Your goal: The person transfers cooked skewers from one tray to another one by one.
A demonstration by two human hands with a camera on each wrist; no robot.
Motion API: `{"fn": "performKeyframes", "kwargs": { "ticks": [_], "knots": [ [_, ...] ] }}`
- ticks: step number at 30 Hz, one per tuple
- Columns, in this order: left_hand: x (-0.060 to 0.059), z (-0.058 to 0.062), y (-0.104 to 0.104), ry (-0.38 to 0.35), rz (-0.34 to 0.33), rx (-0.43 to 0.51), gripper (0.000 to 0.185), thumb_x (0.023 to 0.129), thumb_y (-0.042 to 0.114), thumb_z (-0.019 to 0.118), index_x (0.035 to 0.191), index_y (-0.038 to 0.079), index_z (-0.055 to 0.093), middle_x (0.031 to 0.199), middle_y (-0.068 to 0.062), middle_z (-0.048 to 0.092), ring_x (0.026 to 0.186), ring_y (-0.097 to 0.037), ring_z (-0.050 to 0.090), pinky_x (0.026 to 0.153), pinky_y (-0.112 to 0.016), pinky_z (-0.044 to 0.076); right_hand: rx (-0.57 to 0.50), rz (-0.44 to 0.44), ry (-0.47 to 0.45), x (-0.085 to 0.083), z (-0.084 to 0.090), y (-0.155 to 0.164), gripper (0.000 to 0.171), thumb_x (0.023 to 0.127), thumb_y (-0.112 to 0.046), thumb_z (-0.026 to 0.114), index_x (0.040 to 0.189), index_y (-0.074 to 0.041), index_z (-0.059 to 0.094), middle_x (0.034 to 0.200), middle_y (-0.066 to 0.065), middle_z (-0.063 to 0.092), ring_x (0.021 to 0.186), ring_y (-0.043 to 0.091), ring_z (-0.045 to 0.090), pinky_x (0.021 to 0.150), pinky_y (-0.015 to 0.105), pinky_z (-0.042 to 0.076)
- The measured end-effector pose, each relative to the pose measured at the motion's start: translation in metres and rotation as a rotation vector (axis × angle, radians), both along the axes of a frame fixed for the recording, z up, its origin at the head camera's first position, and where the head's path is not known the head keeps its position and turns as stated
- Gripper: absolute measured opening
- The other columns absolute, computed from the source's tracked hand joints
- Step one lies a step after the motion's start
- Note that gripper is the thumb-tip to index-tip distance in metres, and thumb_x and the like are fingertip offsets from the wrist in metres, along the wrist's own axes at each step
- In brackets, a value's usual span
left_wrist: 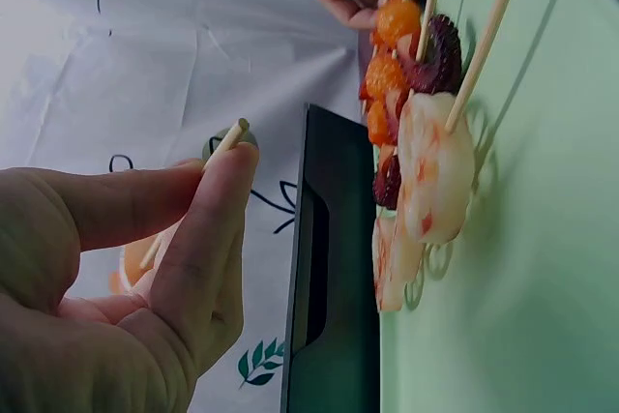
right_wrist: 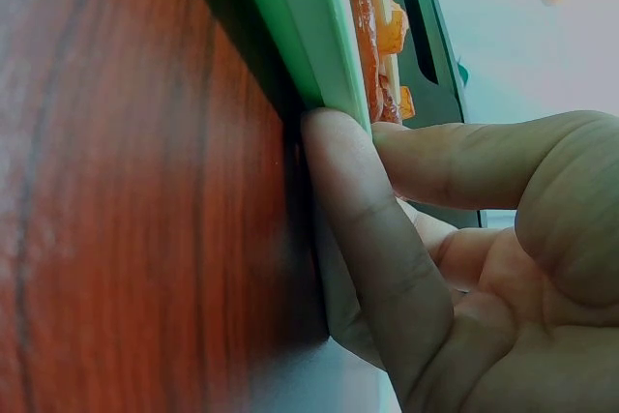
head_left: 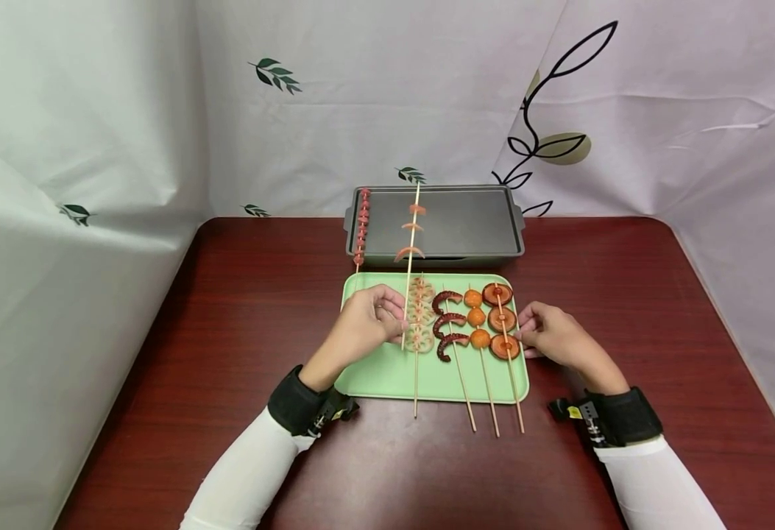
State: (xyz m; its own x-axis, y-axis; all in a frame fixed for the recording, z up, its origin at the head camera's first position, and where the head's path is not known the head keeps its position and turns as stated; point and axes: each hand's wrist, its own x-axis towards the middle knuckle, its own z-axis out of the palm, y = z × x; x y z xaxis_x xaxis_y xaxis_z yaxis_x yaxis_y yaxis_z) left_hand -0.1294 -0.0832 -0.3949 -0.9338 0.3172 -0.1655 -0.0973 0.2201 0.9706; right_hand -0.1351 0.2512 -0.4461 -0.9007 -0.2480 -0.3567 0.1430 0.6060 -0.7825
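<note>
On green tray [head_left: 387, 375]: four skewers; grill pan [head_left: 466, 221]: two.

No readable text, labels or numbers — curtain shows leaf prints only.

Both arms wore white sleeves, with a black strap behind each bare hand: left hand [head_left: 367, 322], right hand [head_left: 555, 335].
</note>
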Motion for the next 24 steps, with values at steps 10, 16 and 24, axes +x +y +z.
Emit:
{"fn": "performKeyframes", "kwargs": {
  "ticks": [10,16,24],
  "knots": [
    [0.018,-0.004,-0.005,-0.052,-0.051,0.003,0.025,0.083,-0.005,0.066,0.105,-0.010,0.056,0.085,-0.013,0.061,0.065,-0.019,0.066,0.065,-0.038,0.061,-0.003,-0.002,0.005,0.000,-0.001,0.000,0.018,0.093,-0.005,0.056,0.109,0.004,0.052,0.093,0.016,0.060,0.074,0.017,0.065,0.062,0.030,0.060],
    [0.029,-0.009,-0.007,-0.059,-0.063,-0.007,0.024,0.082,-0.005,0.066,0.104,-0.010,0.057,0.081,-0.013,0.060,0.064,-0.020,0.067,0.064,-0.039,0.061,0.000,-0.006,0.006,0.000,-0.002,0.002,0.019,0.094,-0.006,0.056,0.109,0.004,0.053,0.093,0.016,0.061,0.073,0.017,0.065,0.062,0.030,0.060],
    [0.045,-0.020,-0.014,-0.069,-0.068,-0.034,0.023,0.082,-0.007,0.063,0.104,-0.010,0.056,0.079,-0.012,0.059,0.064,-0.018,0.066,0.062,-0.038,0.061,-0.013,-0.010,0.002,0.000,-0.002,0.002,0.019,0.093,-0.005,0.056,0.109,0.004,0.053,0.093,0.016,0.060,0.075,0.017,0.065,0.063,0.029,0.060]
  ]
}}
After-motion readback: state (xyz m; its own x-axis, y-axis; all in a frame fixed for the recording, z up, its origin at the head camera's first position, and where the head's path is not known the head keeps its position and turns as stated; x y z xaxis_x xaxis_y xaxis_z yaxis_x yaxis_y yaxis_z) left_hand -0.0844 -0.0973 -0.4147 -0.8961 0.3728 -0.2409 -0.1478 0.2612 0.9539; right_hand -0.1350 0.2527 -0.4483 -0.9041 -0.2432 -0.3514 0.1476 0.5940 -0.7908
